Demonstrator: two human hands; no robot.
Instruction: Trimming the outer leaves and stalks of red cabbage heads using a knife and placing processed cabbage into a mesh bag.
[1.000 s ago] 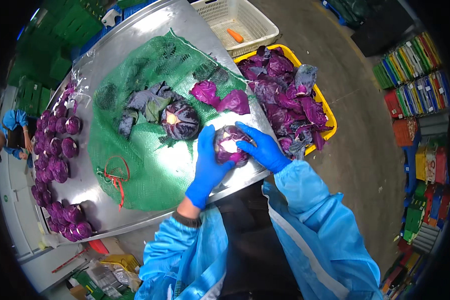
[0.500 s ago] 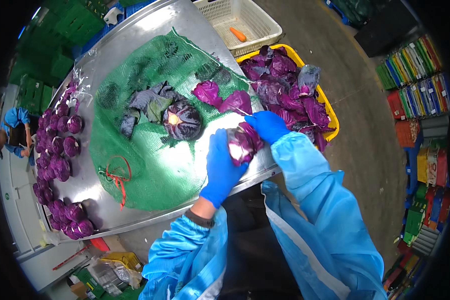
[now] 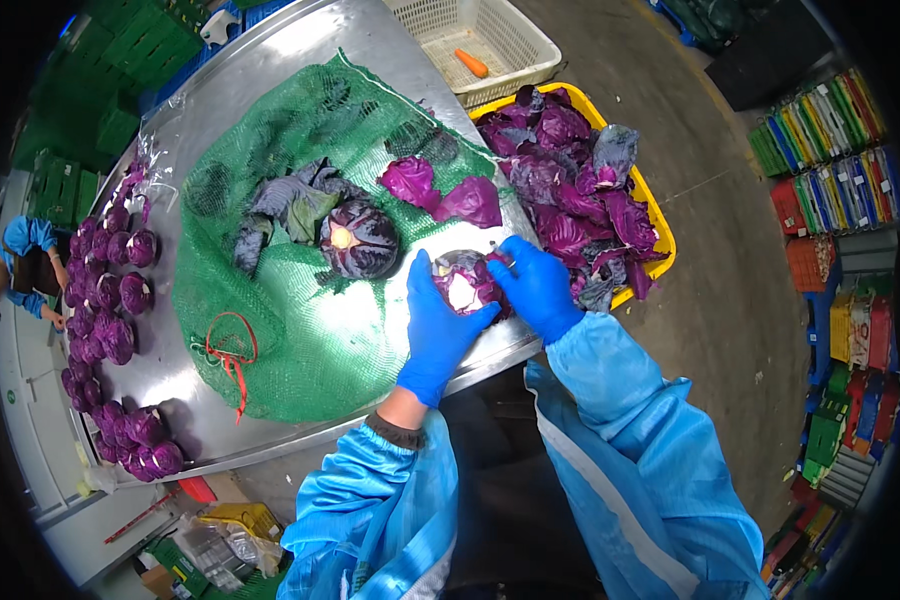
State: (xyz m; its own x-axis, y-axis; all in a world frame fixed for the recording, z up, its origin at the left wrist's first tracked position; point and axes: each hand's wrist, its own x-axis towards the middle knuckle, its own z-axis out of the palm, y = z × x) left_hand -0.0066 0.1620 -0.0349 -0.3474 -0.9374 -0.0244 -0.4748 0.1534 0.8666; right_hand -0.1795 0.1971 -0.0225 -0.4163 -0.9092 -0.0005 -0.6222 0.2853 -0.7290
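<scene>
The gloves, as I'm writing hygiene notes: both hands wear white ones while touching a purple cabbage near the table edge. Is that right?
No, the colour is wrong: the head view shows blue gloves on the left hand and right hand. Both do touch a purple cabbage near the table edge.

- We hold a purple cabbage [image 3: 462, 292], pale stem end up, in our blue-gloved left hand [image 3: 436, 328].
- Our gloved right hand [image 3: 542, 290] bends its fingers [image 3: 511, 249] against the cabbage's right side; we cannot see what they pinch.
- On our metal table [image 3: 165, 375], 1 darker cabbage [image 3: 362, 240] and 2 loose purple leaves [image 3: 468, 202] rest on green mesh [image 3: 305, 360].
- More cabbages [image 3: 118, 340] line our left.
- To our right, a yellow crate [image 3: 658, 215] holds leaves [image 3: 570, 190]; beyond it, a white basket [image 3: 520, 75] holds 1 carrot [image 3: 471, 63].
</scene>
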